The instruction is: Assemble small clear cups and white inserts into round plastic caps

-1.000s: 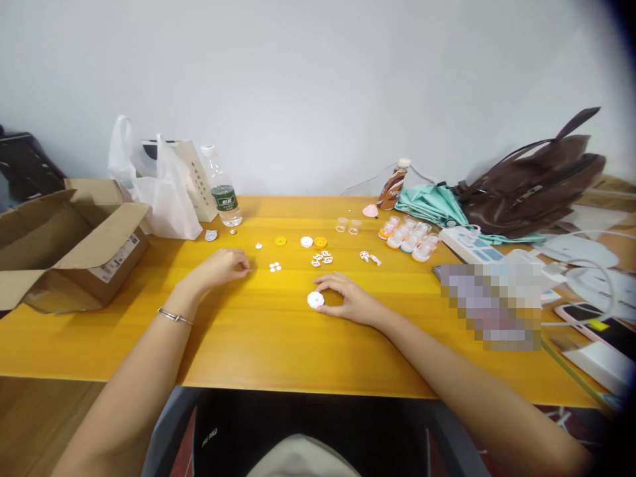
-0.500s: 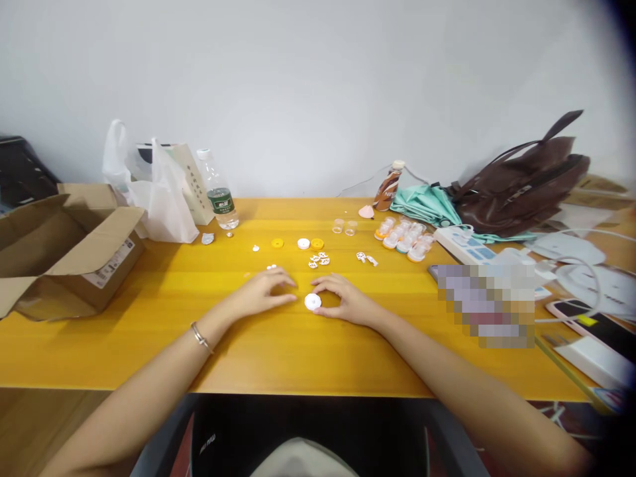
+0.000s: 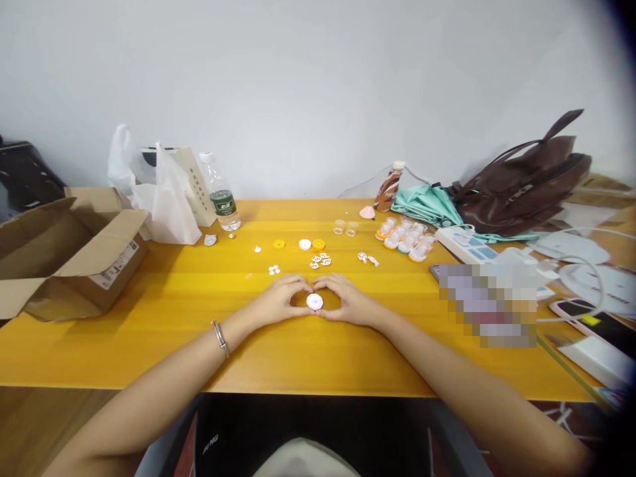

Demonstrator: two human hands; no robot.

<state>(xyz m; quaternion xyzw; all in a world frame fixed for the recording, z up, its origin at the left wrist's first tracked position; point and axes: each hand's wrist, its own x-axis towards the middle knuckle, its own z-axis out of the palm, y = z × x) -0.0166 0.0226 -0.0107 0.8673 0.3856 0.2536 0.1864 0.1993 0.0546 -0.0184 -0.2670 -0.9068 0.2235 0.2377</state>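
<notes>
A small round white plastic disc [image 3: 315, 301] is on the table in front of me, between both hands. My left hand [image 3: 283, 299], with a silver bracelet at the wrist, touches its left edge with thumb and fingertips. From the other side, my right hand [image 3: 348, 300] grips the rim between thumb and fingers. Beyond them lie several small white openwork pieces [image 3: 320, 260], a white ring-shaped part [image 3: 305, 244] and two yellow round parts, one a yellow disc [image 3: 279, 244]. Several tiny white dots [image 3: 274, 270] sit just past my left hand.
An open cardboard box [image 3: 74, 258], a white plastic bag [image 3: 169, 205] and a water bottle [image 3: 223, 199] stand left. Toward the right are clear-domed small containers [image 3: 405, 238], a drink bottle [image 3: 389, 187], a brown leather bag [image 3: 521, 189], a power strip [image 3: 462, 246] and a phone [image 3: 596, 324].
My left hand has moved right and closed onto the disc's left edge, uncovering the tiny white dots. My right hand stays on the disc.
</notes>
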